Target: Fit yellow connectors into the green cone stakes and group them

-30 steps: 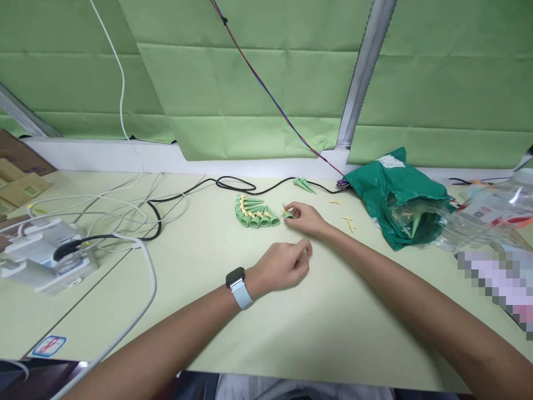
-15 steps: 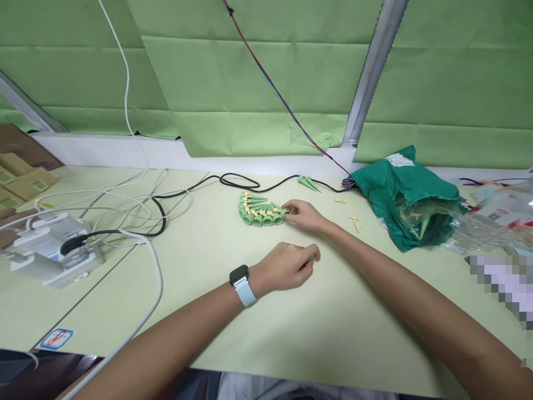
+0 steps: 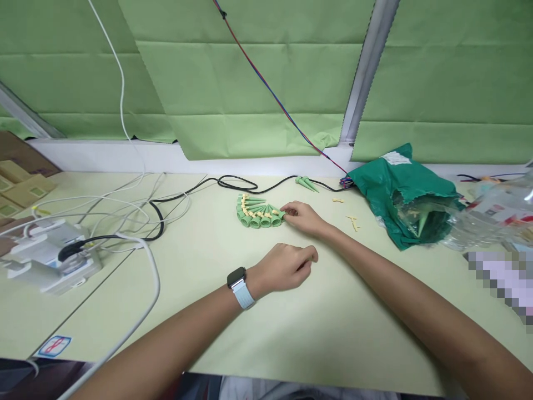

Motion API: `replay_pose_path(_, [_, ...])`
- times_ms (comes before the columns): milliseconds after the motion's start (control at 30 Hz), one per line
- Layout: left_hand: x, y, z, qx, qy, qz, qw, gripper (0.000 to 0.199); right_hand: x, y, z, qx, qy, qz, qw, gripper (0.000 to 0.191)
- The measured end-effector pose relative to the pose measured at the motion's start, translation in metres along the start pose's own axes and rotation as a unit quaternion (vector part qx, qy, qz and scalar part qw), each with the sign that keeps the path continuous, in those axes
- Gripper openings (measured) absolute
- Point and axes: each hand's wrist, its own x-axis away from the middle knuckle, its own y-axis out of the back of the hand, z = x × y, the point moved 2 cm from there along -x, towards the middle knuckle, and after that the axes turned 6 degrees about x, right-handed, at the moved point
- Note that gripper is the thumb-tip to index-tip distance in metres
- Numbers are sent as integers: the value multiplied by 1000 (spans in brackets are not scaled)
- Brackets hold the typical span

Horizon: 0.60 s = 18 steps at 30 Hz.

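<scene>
Several green plastic cone-shaped spikes (image 3: 255, 222) with small yellow valve pieces lie fanned out on the table, wide ends toward me and to the left, tips gathered at the back. My right hand (image 3: 307, 218) is at the fan's right end, its thumb and fingers closed on the rightmost spike (image 3: 282, 214), which they partly cover. Nearer to me, my left hand (image 3: 287, 267) rests with loosely curled fingers and nothing visible in them; a watch is on that wrist. Two more green spikes (image 3: 307, 183) lie behind, and loose yellow valve pieces (image 3: 353, 223) lie to the right.
A torn green plastic bag (image 3: 378, 183) with a spike inside stands at right, beside clear plastic bottles (image 3: 491, 216). At left are a white power strip (image 3: 77, 272), tangled cables and cardboard boxes (image 3: 29, 189). A black cable (image 3: 237, 185) runs along the back.
The view has shifted slightly. My right hand stays at the right end of the fan, and my left hand keeps its curled pose; the spikes lie much as before.
</scene>
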Motion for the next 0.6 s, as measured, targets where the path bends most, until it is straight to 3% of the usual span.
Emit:
replay_pose_path(167, [0, 0, 1, 10, 1, -10, 1000, 27, 4, 2, -8, 2, 7, -5, 1000, 37])
replay_pose_path(267, [0, 0, 1, 4, 2, -3, 1000, 28, 5, 13, -19, 103, -1, -36, 994, 36])
replay_pose_path(433, [-1, 0, 1, -1, 3, 5, 1000, 28, -10, 43, -44, 230, -71, -95, 966, 39])
replay_pose_path(600, [-1, 0, 2, -2, 2, 4, 1000, 29, -34, 58, -66, 290, -116, -65, 948, 32])
